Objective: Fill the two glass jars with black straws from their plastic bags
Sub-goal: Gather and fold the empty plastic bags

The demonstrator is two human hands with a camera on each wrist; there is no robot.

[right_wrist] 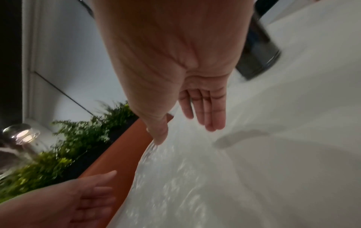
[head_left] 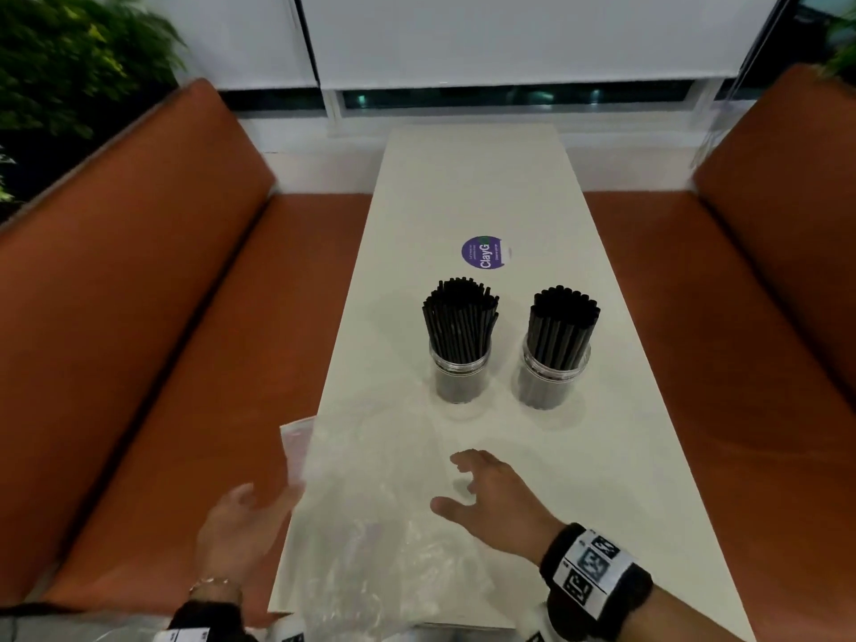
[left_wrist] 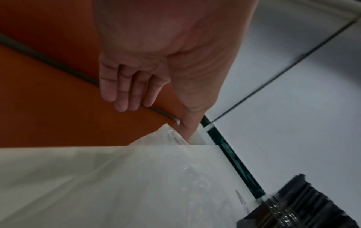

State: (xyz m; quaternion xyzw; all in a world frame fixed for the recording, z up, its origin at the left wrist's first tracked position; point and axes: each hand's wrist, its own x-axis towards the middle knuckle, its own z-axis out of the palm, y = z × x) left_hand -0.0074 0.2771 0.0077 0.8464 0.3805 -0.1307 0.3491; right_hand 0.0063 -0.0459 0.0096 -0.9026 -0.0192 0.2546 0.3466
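Head view: left hand (head_left: 241, 532) and right hand (head_left: 498, 502) hover empty with fingers relaxed over clear plastic bags (head_left: 370, 516) on the white table (head_left: 468, 187); two jars (head_left: 461, 375) packed with black straws (head_left: 461, 317) stand beyond, orange benches (head_left: 139, 317) either side. Left wrist view: fingers (left_wrist: 121, 92) slack beside the bag edge. Right wrist view: palm spread above plastic; plants (right_wrist: 68, 146) behind.

Dim, soft indoor light from above – faint shadows ring the jars (head_left: 463, 377) on the pale table (head_left: 463, 187). Wide-angle bending at the edges; both wrist views are smeared, and the plastic bags (head_left: 370, 525) glint with speckled glare
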